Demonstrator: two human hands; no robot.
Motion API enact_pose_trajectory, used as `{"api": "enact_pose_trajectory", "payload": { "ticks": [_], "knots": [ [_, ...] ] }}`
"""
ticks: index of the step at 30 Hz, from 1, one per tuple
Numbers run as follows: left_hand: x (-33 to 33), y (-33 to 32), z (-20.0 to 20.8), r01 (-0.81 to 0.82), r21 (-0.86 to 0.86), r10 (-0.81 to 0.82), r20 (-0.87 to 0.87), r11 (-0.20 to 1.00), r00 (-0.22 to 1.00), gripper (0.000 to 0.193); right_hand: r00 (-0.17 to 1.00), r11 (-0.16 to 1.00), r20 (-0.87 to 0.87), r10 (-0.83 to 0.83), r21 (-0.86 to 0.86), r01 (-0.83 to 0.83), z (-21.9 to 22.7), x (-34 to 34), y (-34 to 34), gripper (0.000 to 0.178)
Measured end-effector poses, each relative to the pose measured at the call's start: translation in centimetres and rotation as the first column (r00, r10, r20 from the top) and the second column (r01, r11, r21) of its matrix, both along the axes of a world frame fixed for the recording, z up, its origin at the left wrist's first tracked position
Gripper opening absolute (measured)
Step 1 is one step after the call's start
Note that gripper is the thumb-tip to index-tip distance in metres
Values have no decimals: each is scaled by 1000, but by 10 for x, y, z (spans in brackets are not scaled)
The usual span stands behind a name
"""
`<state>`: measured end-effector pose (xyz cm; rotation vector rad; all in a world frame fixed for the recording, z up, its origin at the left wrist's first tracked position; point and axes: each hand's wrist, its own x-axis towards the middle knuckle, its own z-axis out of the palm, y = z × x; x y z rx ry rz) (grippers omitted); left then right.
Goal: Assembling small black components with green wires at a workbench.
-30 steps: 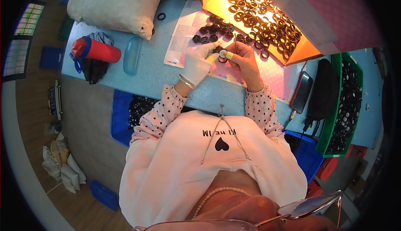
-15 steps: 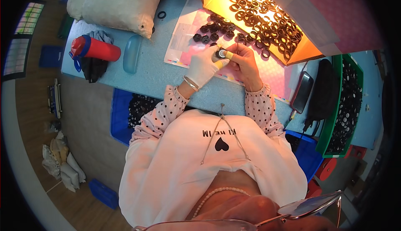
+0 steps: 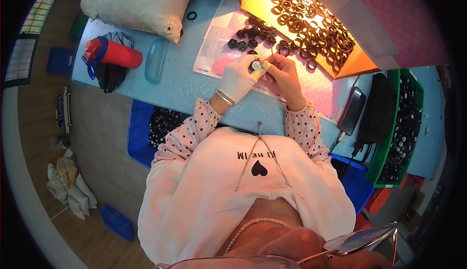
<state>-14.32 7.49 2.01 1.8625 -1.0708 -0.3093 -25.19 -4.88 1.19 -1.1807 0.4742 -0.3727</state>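
Where the table (image 3: 170,86) begins on my left: a smooth red bottle (image 3: 119,54) with a blue collar, lying on its side over dark, crumpled cloth (image 3: 111,77).
Sack: pale, plump and softly creased (image 3: 138,6), at the table's far side.
Case: light blue, glossy, a long rounded oval (image 3: 155,61).
Left hand: in a thin white glove, yellow wraps at the fingertips (image 3: 238,77); I have it closed on the small round part.
Round part: stubby and dark-sided (image 3: 256,65), a pale face with concentric rings turned up towards me – it sits between my two hands, above the pink sheet (image 3: 318,91).
Dark pieces: knobbly, rounded, clustered on the sheet just beyond my fingers (image 3: 255,33).
Right hand: bare, yellow wrap on the thumb (image 3: 287,77); I pinch a thin dark rod (image 3: 272,51), my thumb at the part's edge – whether it presses, I cannot tell.
Rings: dark, open hoops, heaped and overlapping (image 3: 311,18) in a brightly lit cardboard box (image 3: 362,61).
Phone: flat, dark, glossy-screened (image 3: 352,111).
Pouch: soft black cloth (image 3: 377,106).
Crate: green plastic (image 3: 386,159), full of small black and pale pieces (image 3: 404,128).
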Motion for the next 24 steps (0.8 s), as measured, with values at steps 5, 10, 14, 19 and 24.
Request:
{"api": "enact_pose_trajectory", "payload": {
  "ticks": [5, 10, 14, 19, 24],
  "knots": [
    [12, 10, 7, -27, -6, 23, -390, 1000, 921, 30, 999, 988, 26, 35, -153, -30, 5, 0, 2, 12],
    [12, 19, 21, -25, -170, -103, -698, 985, 709, 31, 996, 839, -24, 83, -538, -83, -1, -1, 4, 12],
    [11, 22, 21, -30, -208, -132, -717, 978, 684, 33, 997, 800, -25, 70, -595, -71, 4, 0, 6, 12],
    [11, 23, 27, 30, -231, -194, -733, 972, 652, 35, 998, 833, 8, 64, -550, -49, 2, 0, 7, 13],
    [10, 23, 31, 83, -196, -201, -724, 977, 660, 34, 996, 889, -16, 91, -450, -89, 0, -1, 5, 13]
  ]
}}
